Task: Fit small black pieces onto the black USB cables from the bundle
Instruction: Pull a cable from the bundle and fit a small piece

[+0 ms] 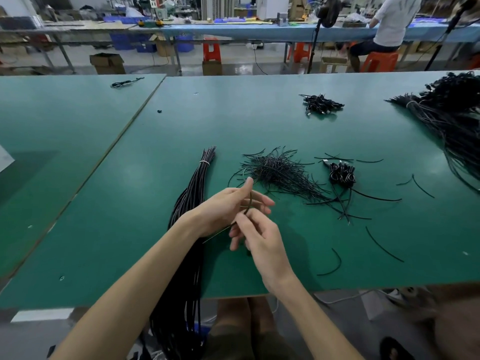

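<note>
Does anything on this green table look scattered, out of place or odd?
Yes: loose black strands lie scattered right of the strand pile, some near the table's front edge. A tiny black piece sits alone, back left.

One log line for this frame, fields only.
left hand: pinches thin black cable | right hand: pinches same cable | tied black cable bundle: on green table
</note>
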Demonstrator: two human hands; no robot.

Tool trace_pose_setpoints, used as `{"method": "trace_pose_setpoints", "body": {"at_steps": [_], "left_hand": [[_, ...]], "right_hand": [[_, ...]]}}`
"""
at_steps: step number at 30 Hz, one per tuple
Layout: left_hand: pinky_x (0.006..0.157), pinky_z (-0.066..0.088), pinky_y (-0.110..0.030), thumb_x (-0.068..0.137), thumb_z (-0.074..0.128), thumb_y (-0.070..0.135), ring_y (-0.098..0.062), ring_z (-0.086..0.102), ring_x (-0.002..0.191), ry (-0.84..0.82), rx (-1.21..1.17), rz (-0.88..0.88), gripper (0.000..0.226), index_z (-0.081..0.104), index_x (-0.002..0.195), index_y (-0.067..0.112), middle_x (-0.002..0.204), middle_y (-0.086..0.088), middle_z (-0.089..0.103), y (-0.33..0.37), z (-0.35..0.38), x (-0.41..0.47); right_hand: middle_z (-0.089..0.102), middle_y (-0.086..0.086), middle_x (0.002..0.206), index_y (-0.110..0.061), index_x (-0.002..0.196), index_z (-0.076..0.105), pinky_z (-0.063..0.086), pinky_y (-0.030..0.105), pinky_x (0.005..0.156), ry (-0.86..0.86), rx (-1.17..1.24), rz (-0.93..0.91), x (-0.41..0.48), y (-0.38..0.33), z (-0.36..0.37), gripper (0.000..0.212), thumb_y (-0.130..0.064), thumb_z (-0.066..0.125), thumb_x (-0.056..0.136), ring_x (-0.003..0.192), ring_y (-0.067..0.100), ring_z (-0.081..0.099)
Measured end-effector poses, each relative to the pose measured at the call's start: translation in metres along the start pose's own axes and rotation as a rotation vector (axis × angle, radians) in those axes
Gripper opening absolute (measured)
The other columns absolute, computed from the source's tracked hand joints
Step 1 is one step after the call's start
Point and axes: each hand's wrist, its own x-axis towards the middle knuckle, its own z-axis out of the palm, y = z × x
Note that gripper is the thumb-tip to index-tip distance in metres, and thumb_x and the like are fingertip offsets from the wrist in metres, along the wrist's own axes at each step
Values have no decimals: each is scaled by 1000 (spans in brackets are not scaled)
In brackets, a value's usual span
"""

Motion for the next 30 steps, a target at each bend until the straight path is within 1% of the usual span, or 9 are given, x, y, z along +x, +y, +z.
{"method": "trace_pose_setpoints", "body": {"at_steps": [2, 5, 10, 16, 19, 22, 24, 26, 30], "left_hand": [[54, 53, -23, 103, 42, 62, -15, 63, 57, 30, -62, 27, 64, 72, 107, 6, 88, -5, 74, -7, -4, -1], [67, 52, -27, 104, 47, 56, -19, 64, 68, 27, -60, 59, 54, 72, 101, 8, 79, -7, 70, -13, -7, -1], [56, 49, -28, 106, 50, 51, -23, 61, 57, -77, 56, 81, 47, 73, 104, 10, 70, -11, 61, -16, -9, -7], [49, 48, -22, 110, 48, 32, -16, 63, 50, -423, 158, 63, 36, 69, 108, 2, 77, -7, 69, -9, -18, -17], [43, 45, -19, 109, 50, 19, -14, 60, 42, -483, 126, 36, 27, 68, 101, 0, 69, -5, 66, -9, -22, -21], [40, 42, -19, 107, 54, 19, -14, 56, 37, -367, 66, 56, 26, 65, 92, 1, 65, -10, 63, -14, -22, -19], [40, 41, -19, 105, 57, 22, -15, 53, 36, -282, 44, 86, 27, 65, 90, 1, 64, -11, 62, -16, -22, -18], [41, 41, -20, 103, 58, 23, -16, 53, 36, -237, 25, 108, 29, 66, 90, -1, 64, -13, 62, -17, -20, -17], [51, 42, -23, 105, 53, 18, -16, 55, 36, -210, 9, 116, 31, 70, 81, 8, 61, -9, 64, -18, -18, -17]], "right_hand": [[65, 7, 71, -4, 82, 61, 43, 14, 54, 70, 83, -3, -2, 0, -4, 27, -14, 53, 106, 54, 15, 57], [62, 4, 68, -14, 78, 63, 43, 20, 53, 201, 198, 11, -2, 1, -6, 29, -17, 53, 106, 52, 13, 53], [56, 0, 64, -15, 80, 60, 44, 23, 51, 469, 399, 38, 2, 1, -15, 30, -20, 52, 108, 53, 14, 49], [55, -2, 64, -13, 82, 59, 41, 23, 52, 580, 338, 47, 3, 3, -13, 30, -25, 51, 108, 54, 13, 49], [55, -2, 64, -13, 82, 58, 42, 22, 52, 581, 339, 70, 7, 2, -13, 30, -27, 52, 108, 54, 13, 49], [58, -1, 70, -11, 87, 59, 43, 21, 51, 500, 269, 49, 10, 2, -14, 31, -31, 51, 109, 56, 15, 53], [63, -1, 73, -10, 94, 62, 44, 21, 55, 373, 175, 26, 9, 3, -13, 28, -33, 53, 107, 62, 13, 57], [68, -3, 78, -15, 102, 64, 47, 22, 62, 266, 62, -1, 8, 4, -11, 18, -33, 62, 103, 68, 10, 60], [66, 8, 98, -32, 109, 70, 48, 25, 76, 241, -76, -13, 9, 7, -9, 10, -34, 68, 99, 80, 8, 57]]}}
